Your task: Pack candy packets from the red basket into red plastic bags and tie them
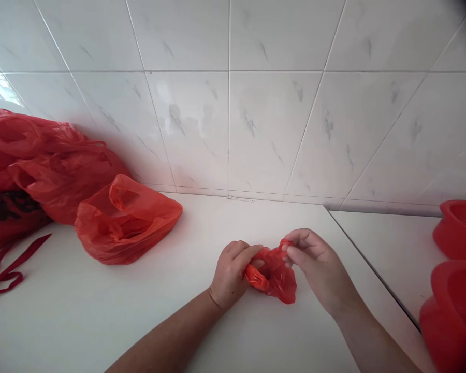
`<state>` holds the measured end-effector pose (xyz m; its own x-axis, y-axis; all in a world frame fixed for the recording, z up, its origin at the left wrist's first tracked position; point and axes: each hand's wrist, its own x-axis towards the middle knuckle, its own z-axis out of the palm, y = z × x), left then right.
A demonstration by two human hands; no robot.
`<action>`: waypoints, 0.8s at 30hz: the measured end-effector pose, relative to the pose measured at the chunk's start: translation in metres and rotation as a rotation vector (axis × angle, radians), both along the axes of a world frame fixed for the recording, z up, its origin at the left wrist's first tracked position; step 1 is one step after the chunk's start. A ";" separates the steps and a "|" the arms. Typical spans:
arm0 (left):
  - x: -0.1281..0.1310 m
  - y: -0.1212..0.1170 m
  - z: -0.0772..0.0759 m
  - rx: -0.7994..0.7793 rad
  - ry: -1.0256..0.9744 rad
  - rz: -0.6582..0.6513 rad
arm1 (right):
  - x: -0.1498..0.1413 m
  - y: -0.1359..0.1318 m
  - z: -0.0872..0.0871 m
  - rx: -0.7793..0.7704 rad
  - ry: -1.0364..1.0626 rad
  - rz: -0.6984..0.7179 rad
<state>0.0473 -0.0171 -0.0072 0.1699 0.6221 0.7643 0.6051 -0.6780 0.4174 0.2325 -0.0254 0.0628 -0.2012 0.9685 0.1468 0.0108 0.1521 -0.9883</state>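
A small crumpled red plastic bag (281, 280) is held between my two hands, just above or on the white tabletop (202, 321). My left hand (235, 272) is closed around its bunched left side, and part of the bag bulges out below the fingers. With thumb and fingertips, my right hand (310, 259) pinches the bag's upper right corner. The loose lower part of the bag hangs between them. Farther left, an open red plastic bag (140, 233) rests on the tabletop, its handle loop standing up.
Full red plastic bags (62, 160) are heaped at the left against the tiled wall (272, 124). A dark red ribbon (11, 269) lies in front of them. Red plastic containers (450, 305) stand at the right, beyond a seam in the surface.
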 end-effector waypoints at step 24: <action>0.001 -0.003 0.001 -0.567 -0.326 -0.133 | -0.022 0.004 -0.032 -0.184 -0.111 0.142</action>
<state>0.0480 -0.0203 -0.0061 0.0889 0.9323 0.3505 0.3138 -0.3602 0.8785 0.2104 -0.0217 0.0304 -0.3418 0.9378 -0.0601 0.1118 -0.0230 -0.9935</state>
